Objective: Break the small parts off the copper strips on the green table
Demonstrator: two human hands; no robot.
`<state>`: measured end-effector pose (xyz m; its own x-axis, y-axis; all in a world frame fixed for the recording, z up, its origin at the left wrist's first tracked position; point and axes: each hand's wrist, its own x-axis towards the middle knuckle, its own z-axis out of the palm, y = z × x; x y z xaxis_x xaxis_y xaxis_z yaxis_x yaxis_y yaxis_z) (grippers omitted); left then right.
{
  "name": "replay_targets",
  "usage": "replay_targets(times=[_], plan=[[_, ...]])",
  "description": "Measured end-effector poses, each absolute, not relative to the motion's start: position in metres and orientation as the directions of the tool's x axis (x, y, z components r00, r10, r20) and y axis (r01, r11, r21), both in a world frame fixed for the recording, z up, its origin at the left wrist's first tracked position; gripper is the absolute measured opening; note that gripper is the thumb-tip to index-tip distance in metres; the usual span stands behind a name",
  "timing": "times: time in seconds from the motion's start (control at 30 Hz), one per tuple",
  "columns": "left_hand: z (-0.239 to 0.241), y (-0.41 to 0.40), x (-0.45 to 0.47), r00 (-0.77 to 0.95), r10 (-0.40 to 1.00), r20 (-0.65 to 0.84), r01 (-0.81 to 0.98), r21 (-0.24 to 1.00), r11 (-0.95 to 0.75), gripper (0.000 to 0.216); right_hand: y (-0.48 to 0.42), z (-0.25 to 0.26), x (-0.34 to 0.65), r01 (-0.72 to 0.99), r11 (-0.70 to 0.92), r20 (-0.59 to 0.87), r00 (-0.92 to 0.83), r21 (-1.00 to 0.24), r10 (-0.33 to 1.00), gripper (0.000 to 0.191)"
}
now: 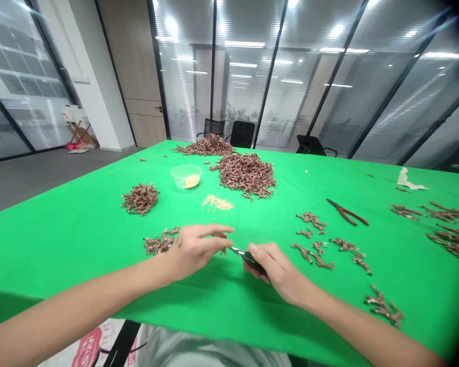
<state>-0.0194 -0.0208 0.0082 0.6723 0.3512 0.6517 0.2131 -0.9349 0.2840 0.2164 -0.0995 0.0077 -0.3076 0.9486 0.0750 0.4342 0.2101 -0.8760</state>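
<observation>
My right hand (271, 267) is closed round a black-handled tool (254, 262) with a slim metal tip. The tip points left, to the fingertips of my left hand (199, 247). Those fingers are pinched on a small brown knobbly piece (223, 251), which they mostly hide. Partly behind the left hand lies a loose pile of similar brown pieces (159, 243). Beyond both hands, pale yellowish bits (218, 203) are scattered on the green cloth. The tool's exact kind cannot be made out.
Large brown heaps (247, 174) stand at the back of the green-covered table (80, 224). A clear plastic bowl (186, 176) holds pale bits, with a smaller brown heap (141, 199) to its left. At right lie red-handled pliers (348, 211), small brown clusters (311, 255) and a white tissue (407, 179).
</observation>
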Motion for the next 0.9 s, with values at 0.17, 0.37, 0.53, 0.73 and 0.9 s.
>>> replay_targets(times=[0.17, 0.37, 0.53, 0.73, 0.9], plan=[[0.014, -0.024, -0.017, 0.594, 0.558, 0.579, 0.276, 0.505, -0.818, 0.051, -0.099, 0.009, 0.217, 0.475, 0.310, 0.169, -0.317, -0.824, 0.933, 0.055], [0.022, -0.025, -0.017, 0.654, 0.682, 0.328, 0.221, 0.779, -0.587, 0.071, -0.098, 0.012, 0.220, 0.562, 0.525, 0.384, -0.358, -0.639, 0.851, 0.043], [0.026, -0.028, -0.015, 0.697, 0.671, 0.250, 0.181, 0.845, -0.503, 0.062, -0.098, 0.008, 0.223, 0.603, 0.588, 0.429, -0.404, -0.539, 0.808, 0.033], [0.022, -0.029, -0.015, 0.694, 0.666, 0.274, 0.135, 0.860, -0.493, 0.043, -0.098, 0.005, 0.222, 0.621, 0.620, 0.461, -0.423, -0.480, 0.780, 0.029], [0.025, -0.029, -0.014, 0.645, 0.723, 0.246, 0.157, 0.884, -0.441, 0.037, -0.097, 0.006, 0.223, 0.608, 0.599, 0.464, -0.388, -0.521, 0.796, 0.030]])
